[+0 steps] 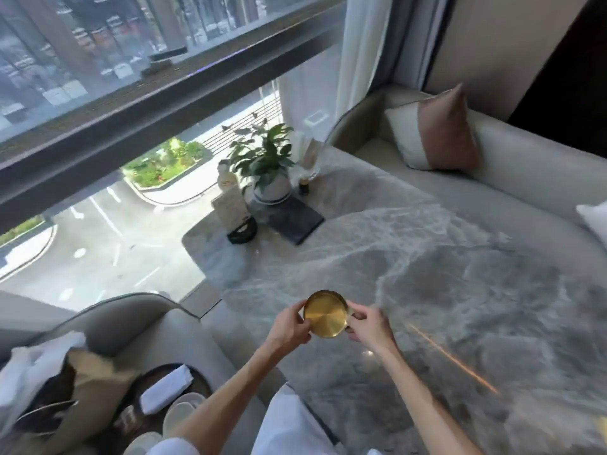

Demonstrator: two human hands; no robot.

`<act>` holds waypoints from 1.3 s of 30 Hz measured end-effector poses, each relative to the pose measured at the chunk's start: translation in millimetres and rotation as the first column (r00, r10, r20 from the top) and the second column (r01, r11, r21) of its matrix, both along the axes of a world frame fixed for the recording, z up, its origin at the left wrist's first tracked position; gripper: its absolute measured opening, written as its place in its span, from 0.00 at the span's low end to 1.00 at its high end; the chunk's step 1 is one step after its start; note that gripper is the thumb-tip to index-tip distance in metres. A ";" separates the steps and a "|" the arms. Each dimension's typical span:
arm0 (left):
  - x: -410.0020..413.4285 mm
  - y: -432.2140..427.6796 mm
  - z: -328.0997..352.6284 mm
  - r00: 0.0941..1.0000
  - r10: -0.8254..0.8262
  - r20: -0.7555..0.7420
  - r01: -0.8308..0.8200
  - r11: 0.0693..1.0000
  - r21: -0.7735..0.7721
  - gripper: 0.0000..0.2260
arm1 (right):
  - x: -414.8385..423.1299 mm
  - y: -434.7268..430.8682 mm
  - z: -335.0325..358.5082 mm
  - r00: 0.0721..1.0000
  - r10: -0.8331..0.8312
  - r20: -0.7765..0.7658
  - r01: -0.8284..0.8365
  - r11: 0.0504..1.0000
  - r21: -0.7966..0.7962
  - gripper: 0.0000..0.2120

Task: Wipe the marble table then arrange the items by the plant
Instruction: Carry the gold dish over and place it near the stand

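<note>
A round gold dish (pixel 325 314) is held above the near left part of the grey marble table (pixel 460 290). My left hand (pixel 289 326) pinches its left rim and my right hand (pixel 369 325) grips its right rim. At the table's far corner a potted plant (pixel 267 162) stands in a white pot. Beside it are a dark slate square (pixel 295 221), a card on a black stand (pixel 235 215), a pale bottle (pixel 226 178) and a small dark jar (pixel 303 187).
A grey sofa (pixel 525 172) with a brown and white cushion (pixel 437 133) runs along the table's far right side. At the lower left an armchair (pixel 131 320) holds a cushion and a dark tray (pixel 170 389) with a folded white cloth and white dishes. A floor-length window is on the left.
</note>
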State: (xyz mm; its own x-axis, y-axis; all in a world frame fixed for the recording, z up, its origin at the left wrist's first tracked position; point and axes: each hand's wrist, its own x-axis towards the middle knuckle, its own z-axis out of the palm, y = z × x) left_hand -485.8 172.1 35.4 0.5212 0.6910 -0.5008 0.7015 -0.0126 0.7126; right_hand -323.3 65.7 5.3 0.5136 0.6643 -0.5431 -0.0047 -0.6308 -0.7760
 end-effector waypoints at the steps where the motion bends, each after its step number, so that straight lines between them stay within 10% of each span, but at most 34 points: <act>1: -8.8 7.4 0.2 1.000 0.017 0.006 -0.016 1.000 -0.006 0.25 | -6.3 10.1 2.7 0.999 0.033 0.006 -0.033 0.999 0.002 0.19; 20: -145.1 299.1 -103.0 0.970 0.234 -0.073 -0.238 0.969 -0.062 0.20 | -140.9 338.0 -57.3 0.992 0.124 0.027 -0.116 0.969 -0.218 0.20; 39: -168.1 434.4 -148.3 0.994 0.075 -0.085 -0.074 0.997 0.014 0.21 | -198.0 457.2 -113.6 0.931 -0.336 -0.141 0.292 0.920 -0.262 0.11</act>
